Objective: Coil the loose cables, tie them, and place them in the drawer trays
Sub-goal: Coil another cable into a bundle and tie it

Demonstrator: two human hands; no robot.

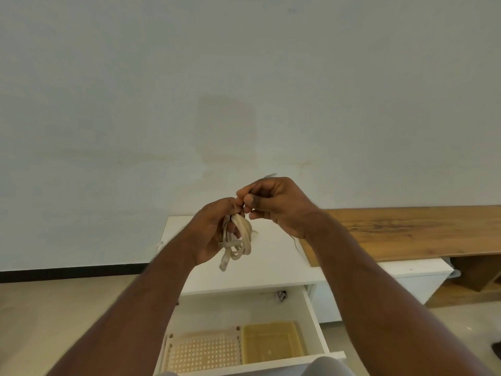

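Trays nearest: perforated tray (202, 351) left, yellow tray (272, 343) right, both in the open drawer (315, 321) straight below the hands. Left hand (210, 234) grips the coiled cable (237, 240), loops hanging down, long axis near vertical. Right hand (273, 206), just above and touching, pinches what looks like a thin tie at the coil's top. Tying looks unfinished. White desk (271, 267) behind; open room for the drop.

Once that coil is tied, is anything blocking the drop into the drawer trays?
Nothing visible. The left hand holds the coiled cable above the open drawer; the perforated tray and yellow tray appear uncovered and empty, though both forearms cross above.
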